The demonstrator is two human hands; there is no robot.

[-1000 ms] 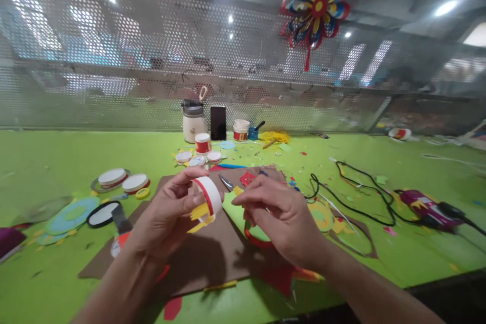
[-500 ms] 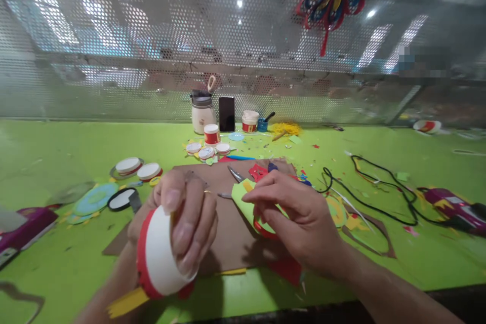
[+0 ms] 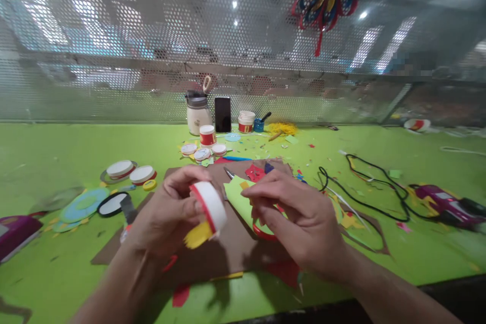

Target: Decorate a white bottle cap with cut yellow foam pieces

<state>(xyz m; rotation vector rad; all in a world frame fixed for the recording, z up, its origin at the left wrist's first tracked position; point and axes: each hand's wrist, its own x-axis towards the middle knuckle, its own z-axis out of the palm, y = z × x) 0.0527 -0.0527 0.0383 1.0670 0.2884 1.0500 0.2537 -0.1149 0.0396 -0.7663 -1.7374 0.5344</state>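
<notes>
My left hand [image 3: 172, 210] grips a white paper ring with a red edge [image 3: 214, 207], held tilted above the brown board. A yellow fringed strip [image 3: 198, 235] sticks out from the ring's red side. Thumb and fingertips of my right hand [image 3: 292, 212] pinch a small yellow paper piece [image 3: 244, 186]. Light green paper [image 3: 239, 197] is just below those fingers. Scissors [image 3: 229, 173] show a blade tip beyond the paper and a red handle loop [image 3: 264, 234] under my right hand; I cannot tell whether the hand touches them.
Beneath my hands is a brown board [image 3: 228, 255] on the green table [image 3: 322, 293]. White lids [image 3: 142, 174] and a blue paper disc [image 3: 83, 205] sit left. A black cord [image 3: 374, 177] leads to a purple tool [image 3: 444, 205] at right. A phone [image 3: 223, 115] and jars stand behind.
My left hand has turned the paper ring over and moved it right, toward my right hand. The right hand keeps its pinch almost in place. The view has shifted slightly.
</notes>
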